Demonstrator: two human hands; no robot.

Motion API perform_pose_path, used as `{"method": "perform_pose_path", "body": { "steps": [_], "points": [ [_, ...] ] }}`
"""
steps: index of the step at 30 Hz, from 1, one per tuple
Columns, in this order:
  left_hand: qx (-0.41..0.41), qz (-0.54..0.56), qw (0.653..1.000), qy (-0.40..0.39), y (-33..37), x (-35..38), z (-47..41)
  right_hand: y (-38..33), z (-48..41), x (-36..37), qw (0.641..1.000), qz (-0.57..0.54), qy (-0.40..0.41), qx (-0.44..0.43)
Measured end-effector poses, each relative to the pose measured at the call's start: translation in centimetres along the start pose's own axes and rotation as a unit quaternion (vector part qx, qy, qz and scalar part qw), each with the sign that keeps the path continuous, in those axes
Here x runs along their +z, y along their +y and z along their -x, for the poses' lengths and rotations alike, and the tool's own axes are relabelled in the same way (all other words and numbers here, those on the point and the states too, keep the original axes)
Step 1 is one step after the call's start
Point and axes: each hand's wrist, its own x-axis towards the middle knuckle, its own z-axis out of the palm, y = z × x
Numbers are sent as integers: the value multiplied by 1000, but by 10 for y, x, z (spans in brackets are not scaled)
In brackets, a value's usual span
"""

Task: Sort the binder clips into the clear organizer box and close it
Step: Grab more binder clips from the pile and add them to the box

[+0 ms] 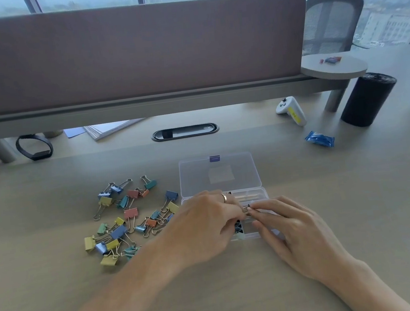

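Lying open on the desk (240,280), the clear box (255,192) is seen with its lid (219,176) folded back flat. A small clip (246,208) is pinched over the box's compartments between the curled fingers of the left hand (207,222) and the fingertips of the right hand (292,227). Loose coloured clips (128,216) are scattered on the desk just left of the box.
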Motion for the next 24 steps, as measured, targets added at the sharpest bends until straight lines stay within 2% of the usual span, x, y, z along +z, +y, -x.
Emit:
{"method": "perform_pose_path", "body": {
  "steps": [4,13,24],
  "points": [
    [30,-11,999,-16,-1,-3,6,0,0,0,1000,-9,5,7],
    [34,-25,999,-19,-7,1,15,0,1,-3,999,-50,3,15],
    [43,-39,998,21,-3,13,21,-2,0,-5,997,-56,-40,39]
  ]
}}
